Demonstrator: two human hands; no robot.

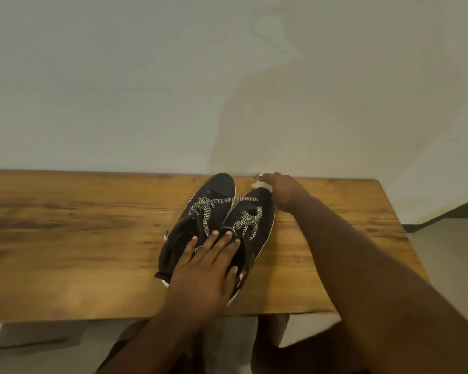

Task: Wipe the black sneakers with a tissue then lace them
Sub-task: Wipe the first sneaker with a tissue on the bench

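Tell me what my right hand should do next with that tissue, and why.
Probably close the right hand on the tissue and bring it onto the toe of the right sneaker. The tissue lies just past that toe at the fingertips, and the left hand rests flat across both sneakers.

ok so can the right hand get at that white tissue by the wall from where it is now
Probably yes. The right hand is already at the tissue by the wall, just past the right sneaker's toe, with nothing between them. Whether it has gripped it, I cannot tell.
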